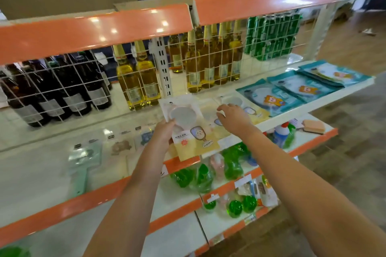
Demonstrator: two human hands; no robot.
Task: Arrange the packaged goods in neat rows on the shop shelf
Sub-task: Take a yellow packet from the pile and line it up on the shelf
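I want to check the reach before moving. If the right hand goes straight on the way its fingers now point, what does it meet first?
Probably the yellow packaged mirrors lying just under the right hand's fingertips; further on, the wire grid in front of the yellow bottles. Depth is unclear.

Dark bottles, yellow bottles and green cans stand behind a wire grid.

Packets lie on the shelf, bottles behind them.
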